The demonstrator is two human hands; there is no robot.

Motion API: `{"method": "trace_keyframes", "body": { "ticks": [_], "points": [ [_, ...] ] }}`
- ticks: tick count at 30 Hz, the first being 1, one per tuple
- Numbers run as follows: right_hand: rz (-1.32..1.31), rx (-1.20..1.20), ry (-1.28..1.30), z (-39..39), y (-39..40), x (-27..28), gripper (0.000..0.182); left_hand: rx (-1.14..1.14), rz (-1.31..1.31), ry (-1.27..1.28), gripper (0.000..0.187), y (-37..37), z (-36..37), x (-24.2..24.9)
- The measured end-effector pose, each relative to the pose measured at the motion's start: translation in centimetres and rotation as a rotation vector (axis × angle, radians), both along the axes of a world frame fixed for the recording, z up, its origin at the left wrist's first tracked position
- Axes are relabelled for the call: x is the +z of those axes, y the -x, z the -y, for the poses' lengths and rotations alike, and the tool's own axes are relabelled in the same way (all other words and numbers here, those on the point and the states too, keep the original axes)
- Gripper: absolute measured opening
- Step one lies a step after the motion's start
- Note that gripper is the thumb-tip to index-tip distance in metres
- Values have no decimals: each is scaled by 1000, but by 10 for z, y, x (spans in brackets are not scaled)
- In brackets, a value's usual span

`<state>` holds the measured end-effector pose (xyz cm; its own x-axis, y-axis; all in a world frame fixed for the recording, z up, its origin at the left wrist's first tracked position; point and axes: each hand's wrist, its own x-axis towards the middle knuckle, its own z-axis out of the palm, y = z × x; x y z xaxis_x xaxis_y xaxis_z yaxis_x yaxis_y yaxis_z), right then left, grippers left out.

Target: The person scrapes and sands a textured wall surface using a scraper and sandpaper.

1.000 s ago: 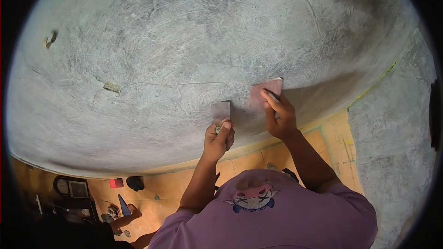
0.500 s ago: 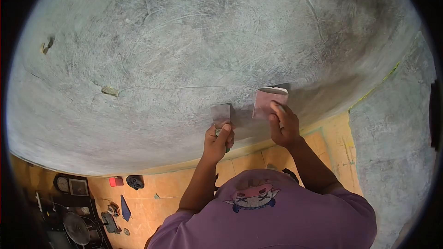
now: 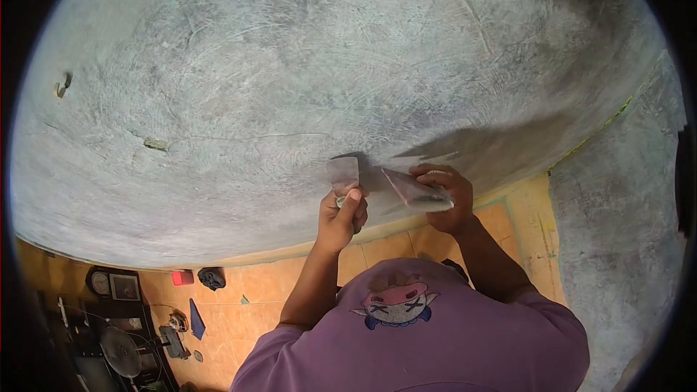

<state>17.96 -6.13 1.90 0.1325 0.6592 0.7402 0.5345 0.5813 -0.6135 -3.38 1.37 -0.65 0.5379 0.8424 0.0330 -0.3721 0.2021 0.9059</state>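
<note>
My left hand (image 3: 341, 214) is closed around the handle of a putty knife (image 3: 343, 172), its flat metal blade upright close in front of the grey wall (image 3: 290, 94). To its right, a folded sheet of sandpaper (image 3: 417, 192) is gripped in my right hand (image 3: 446, 192). The sheet is tilted, with its open edge turned toward me, and looks slightly smeared by motion. Fine scratch marks and a few cracks run across the wall above both hands.
A small gouge (image 3: 155, 144) and a hole (image 3: 62, 85) break the wall at left. Orange floor tiles (image 3: 247, 319) lie below. At lower left stand a fan (image 3: 120, 352) and a dark shelf, near a red box (image 3: 182, 278) and a black bag (image 3: 211, 278).
My right hand has lowered and turned the sandpaper, which was upright against the wall and now tips toward me. My left hand with the putty knife has barely moved. The view has shifted slightly.
</note>
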Motion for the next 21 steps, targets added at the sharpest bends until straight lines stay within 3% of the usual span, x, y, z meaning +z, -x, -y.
{"method": "trace_keyframes", "body": {
  "ticks": [5,13,16,21],
  "points": [
    [45,22,-131,2,-9,21,33,4,40,-12,22,-9,7,5],
    [63,88,-95,-4,-19,13,41,79,61,-234,19,-24,19,26],
    [61,99,-84,-5,-21,10,43,81,-53,-160,16,-28,25,34],
    [23,140,-42,-1,-28,8,45,127,-7,-140,17,-38,26,32]
  ]
}}
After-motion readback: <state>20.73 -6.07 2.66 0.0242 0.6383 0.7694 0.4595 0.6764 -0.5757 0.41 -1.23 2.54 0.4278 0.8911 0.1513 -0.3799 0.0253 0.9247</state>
